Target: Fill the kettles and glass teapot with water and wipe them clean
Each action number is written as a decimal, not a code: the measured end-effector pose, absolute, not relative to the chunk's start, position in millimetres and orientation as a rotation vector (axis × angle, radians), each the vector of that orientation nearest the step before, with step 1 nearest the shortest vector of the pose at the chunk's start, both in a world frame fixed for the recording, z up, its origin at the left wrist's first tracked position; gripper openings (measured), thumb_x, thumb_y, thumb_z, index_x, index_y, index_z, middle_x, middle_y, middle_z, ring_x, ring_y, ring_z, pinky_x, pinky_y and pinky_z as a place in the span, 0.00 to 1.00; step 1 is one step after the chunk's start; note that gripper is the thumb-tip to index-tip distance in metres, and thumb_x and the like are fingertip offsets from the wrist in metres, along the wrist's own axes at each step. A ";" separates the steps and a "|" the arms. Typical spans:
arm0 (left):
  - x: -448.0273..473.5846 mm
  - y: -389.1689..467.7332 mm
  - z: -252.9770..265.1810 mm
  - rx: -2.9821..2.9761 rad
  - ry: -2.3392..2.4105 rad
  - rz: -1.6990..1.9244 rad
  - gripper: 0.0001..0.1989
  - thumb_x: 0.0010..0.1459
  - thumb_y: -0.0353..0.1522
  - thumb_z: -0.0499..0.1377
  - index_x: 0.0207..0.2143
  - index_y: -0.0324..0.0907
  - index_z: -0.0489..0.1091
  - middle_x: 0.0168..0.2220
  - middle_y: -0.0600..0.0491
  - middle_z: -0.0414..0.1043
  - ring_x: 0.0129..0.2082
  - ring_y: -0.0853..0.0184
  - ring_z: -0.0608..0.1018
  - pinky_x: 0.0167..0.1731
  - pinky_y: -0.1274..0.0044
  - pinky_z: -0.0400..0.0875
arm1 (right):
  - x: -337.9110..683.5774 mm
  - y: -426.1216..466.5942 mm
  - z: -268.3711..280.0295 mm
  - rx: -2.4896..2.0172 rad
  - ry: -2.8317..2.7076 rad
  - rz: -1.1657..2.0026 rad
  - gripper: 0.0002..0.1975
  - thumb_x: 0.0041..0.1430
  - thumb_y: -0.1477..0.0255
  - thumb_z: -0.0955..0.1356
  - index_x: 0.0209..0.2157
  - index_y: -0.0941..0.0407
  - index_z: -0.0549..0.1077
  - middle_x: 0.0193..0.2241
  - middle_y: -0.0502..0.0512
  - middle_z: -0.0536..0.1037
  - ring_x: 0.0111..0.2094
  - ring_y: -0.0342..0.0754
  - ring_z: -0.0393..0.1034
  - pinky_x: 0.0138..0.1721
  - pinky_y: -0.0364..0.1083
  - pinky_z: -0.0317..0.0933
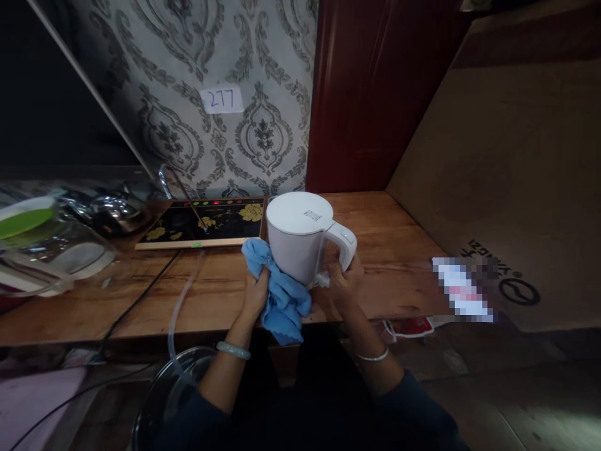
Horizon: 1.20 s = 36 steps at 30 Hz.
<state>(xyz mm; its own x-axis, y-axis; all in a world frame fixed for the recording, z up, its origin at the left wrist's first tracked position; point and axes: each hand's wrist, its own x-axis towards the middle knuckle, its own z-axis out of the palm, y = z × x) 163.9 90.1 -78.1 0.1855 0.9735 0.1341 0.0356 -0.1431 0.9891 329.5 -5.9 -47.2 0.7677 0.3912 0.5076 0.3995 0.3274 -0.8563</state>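
Above the near edge of the desk [394, 241], the right hand [346, 285] grips the white kettle [293, 250] by its handle [347, 243] while the left hand [256, 291] clasps a blue cloth [286, 304] against its side, apparently wiping, further strokes calling for a steady hold.

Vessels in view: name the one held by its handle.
The white, round-lidded kettle, its handle in the right hand. The clear vessel with a green top and the shiny metal pot sit at left, untouched.
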 end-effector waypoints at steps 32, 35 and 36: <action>198.2 134.1 -27.8 1.071 0.602 0.979 0.33 0.54 0.48 0.61 0.54 0.33 0.71 0.51 0.42 0.78 0.61 0.50 0.71 0.66 0.62 0.57 | 325.8 -3.2 -48.1 -1.247 -0.686 0.072 0.22 0.53 0.53 0.71 0.39 0.58 0.76 0.29 0.53 0.78 0.28 0.48 0.71 0.29 0.46 0.64; 192.2 129.3 -36.3 1.105 0.702 0.995 0.35 0.54 0.52 0.58 0.52 0.33 0.72 0.48 0.40 0.79 0.59 0.48 0.73 0.61 0.61 0.64 | 325.0 -3.8 -47.8 -1.257 -0.672 0.071 0.23 0.53 0.52 0.71 0.38 0.59 0.76 0.28 0.53 0.78 0.28 0.48 0.70 0.30 0.47 0.64; 190.8 128.1 -38.8 1.125 0.776 0.999 0.34 0.54 0.53 0.57 0.50 0.34 0.73 0.46 0.41 0.80 0.57 0.47 0.74 0.59 0.62 0.66 | 324.9 -4.0 -48.2 -1.259 -0.671 0.075 0.24 0.53 0.52 0.71 0.38 0.59 0.76 0.28 0.53 0.78 0.28 0.48 0.71 0.30 0.47 0.64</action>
<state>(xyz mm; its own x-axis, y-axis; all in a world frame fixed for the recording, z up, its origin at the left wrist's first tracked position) 190.8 128.1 -38.8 0.3738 0.9274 -0.0151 -0.2445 0.1142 0.9629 324.9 -4.0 -48.2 0.8083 0.4069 0.4256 0.3035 0.3315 -0.8933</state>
